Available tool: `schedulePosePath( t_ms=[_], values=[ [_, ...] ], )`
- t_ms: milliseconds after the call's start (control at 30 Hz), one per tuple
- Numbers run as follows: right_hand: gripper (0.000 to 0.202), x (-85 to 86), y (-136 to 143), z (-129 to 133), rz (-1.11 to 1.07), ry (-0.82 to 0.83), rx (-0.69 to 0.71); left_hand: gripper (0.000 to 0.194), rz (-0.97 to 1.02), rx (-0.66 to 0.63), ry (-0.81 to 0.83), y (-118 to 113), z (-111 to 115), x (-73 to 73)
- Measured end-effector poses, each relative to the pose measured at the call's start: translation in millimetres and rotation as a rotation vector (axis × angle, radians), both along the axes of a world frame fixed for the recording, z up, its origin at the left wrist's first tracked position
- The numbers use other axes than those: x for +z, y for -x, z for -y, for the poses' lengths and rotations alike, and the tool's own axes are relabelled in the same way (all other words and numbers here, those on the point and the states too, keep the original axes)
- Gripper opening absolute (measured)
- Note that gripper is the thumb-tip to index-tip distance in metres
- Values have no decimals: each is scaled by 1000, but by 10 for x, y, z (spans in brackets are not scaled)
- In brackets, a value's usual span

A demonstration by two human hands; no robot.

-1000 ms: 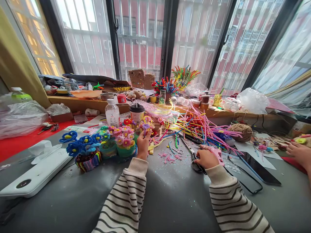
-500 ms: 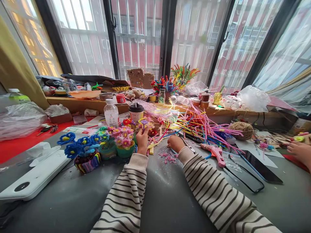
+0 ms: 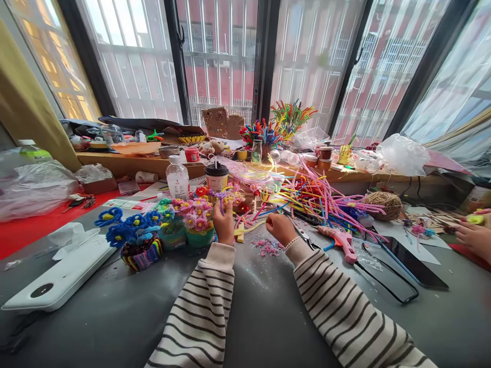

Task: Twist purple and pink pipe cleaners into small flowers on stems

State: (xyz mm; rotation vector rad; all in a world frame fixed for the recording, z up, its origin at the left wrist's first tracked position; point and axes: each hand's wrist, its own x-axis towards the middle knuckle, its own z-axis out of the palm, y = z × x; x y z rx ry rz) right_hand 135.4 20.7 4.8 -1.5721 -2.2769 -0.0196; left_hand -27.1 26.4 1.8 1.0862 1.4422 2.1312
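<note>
- A purple pipe-cleaner flower [image 3: 221,196] is held up on the near side of the black-lidded cup [image 3: 217,179], its stem running down into the person's grasp.
- The left hand [image 3: 224,225], nearer than the cup, pinches that stem between thumb and fingers.
- The right hand [image 3: 282,228] is to the cup's near right, above the table, fingers curled inward; from here I can't tell whether it grasps anything.
- Pink scraps [image 3: 266,247] lie scattered to the near right of the cup, just beside the right hand.
- Well to the right of the cup lies a pink glue gun [image 3: 340,241].
- A tangled heap of pipe cleaners [image 3: 322,197] sprawls right of the cup, a ball of twine [image 3: 383,205] beyond its right end.
- Left of the cup, near it, stands a clear plastic bottle [image 3: 177,179].
- To the cup's near left sits a bunch of pink flowers [image 3: 198,220] in a green pot; farther left, blue flowers [image 3: 132,225] rise from a striped pot [image 3: 141,253].
- Far right of the cup, a co-worker's hand [image 3: 473,236] shows at the edge.
</note>
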Motion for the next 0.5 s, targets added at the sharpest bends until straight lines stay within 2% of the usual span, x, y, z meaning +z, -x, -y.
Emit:
schedulePosePath(
  t_ms=[67,167,300,433,500],
  values=[
    [13,-7,-75,87,-254,29,20,26,-78,100,3,-12,19,11],
    [15,-53,-176,197,-666,158,78,23,-154,173,-12,-38,42,28],
    [27,-112,-258,276,-1112,373,145,21,-242,176,-50,-63,85,50],
    [29,-110,-276,315,-1253,446,159,24,-140,76,-85,-89,168,97],
    [28,-106,-268,323,-1265,439,162,28,-18,-35,-72,-122,226,135]
  ],
)
